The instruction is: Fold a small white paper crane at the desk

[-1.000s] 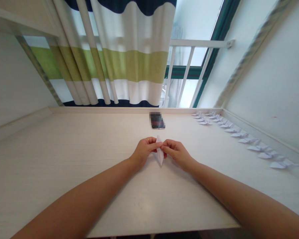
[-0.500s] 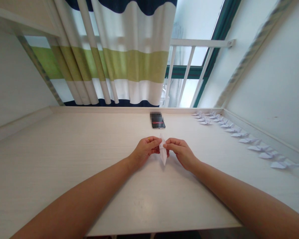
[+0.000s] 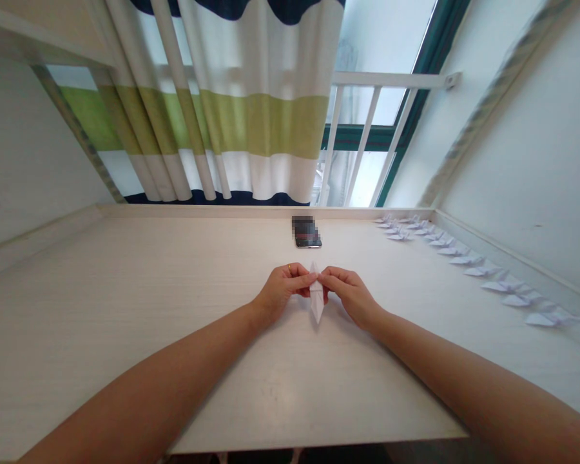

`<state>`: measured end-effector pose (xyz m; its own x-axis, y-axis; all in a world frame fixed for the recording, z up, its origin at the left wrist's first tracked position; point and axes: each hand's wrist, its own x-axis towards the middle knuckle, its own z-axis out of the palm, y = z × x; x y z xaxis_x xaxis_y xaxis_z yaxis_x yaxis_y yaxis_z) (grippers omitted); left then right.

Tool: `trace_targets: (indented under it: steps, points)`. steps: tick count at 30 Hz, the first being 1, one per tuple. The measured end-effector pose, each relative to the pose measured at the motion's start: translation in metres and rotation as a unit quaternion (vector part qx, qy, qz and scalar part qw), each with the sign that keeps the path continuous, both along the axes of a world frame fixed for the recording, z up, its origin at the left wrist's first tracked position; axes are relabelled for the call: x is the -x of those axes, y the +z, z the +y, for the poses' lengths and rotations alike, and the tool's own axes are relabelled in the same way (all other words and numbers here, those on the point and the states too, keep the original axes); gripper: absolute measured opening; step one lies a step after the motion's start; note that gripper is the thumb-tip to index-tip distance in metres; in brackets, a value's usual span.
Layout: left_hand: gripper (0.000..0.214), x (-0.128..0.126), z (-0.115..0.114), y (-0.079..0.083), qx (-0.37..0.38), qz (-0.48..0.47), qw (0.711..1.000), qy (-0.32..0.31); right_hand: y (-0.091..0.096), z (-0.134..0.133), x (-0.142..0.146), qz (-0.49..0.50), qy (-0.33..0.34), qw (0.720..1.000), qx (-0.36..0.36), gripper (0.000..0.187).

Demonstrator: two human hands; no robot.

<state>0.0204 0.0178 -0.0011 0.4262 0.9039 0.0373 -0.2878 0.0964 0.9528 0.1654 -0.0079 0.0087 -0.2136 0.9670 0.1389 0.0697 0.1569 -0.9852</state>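
A folded white paper [image 3: 316,305], long and narrow with a pointed lower end, is held just above the table between my two hands. My left hand [image 3: 286,287] pinches its left edge between thumb and fingers; a ring shows on one finger. From the other side, my right hand [image 3: 348,290] grips the right edge, its thumb near the left thumb at the paper's upper part. The fingers behind the paper are partly hidden.
On the pale table [image 3: 140,335], several folded white paper cranes [image 3: 481,271] stand in a line along the right edge. A dark phone [image 3: 307,233], partly pixelated, lies beyond my hands. Behind the table hang striped curtains [image 3: 251,122] beside a white railing [image 3: 391,80].
My left thumb has shifted slightly right across the paper, closer to the right thumb. The paper has turned a little more upright. Both hands keep their hold.
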Motion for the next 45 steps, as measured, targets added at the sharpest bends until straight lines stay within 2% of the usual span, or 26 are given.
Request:
trace_targets:
  steps: [11,18,26,30,37,45]
  points:
    - [0.023,-0.0004,-0.0027,0.0029,0.018,-0.020,1.000,-0.001,0.0055,-0.0033,0.0013,-0.048,-0.010,0.998,-0.048,0.033]
    - [0.027,-0.0006,-0.0001,-0.0004,0.004,-0.017,0.999,0.045,0.0044,-0.0031,0.0043,-0.031,-0.002,1.000,-0.002,0.030]
    - [0.026,-0.0014,-0.0012,-0.0006,0.026,-0.040,0.999,0.010,0.0029,-0.0005,0.0013,0.074,0.001,0.996,0.051,0.024]
    - [0.024,-0.0009,-0.0012,-0.0001,0.022,-0.027,0.999,0.008,0.0029,-0.0009,0.0015,0.080,0.005,0.995,0.058,0.025]
    - [0.023,-0.0011,-0.0005,0.0013,0.011,-0.040,0.998,0.039,0.0018,-0.0023,0.0047,0.012,-0.024,0.999,0.025,0.030]
    - [0.021,-0.0017,0.0015,-0.0027,0.009,-0.040,0.999,0.028,-0.0006,-0.0010,0.0036,0.012,-0.073,0.997,-0.016,0.019]
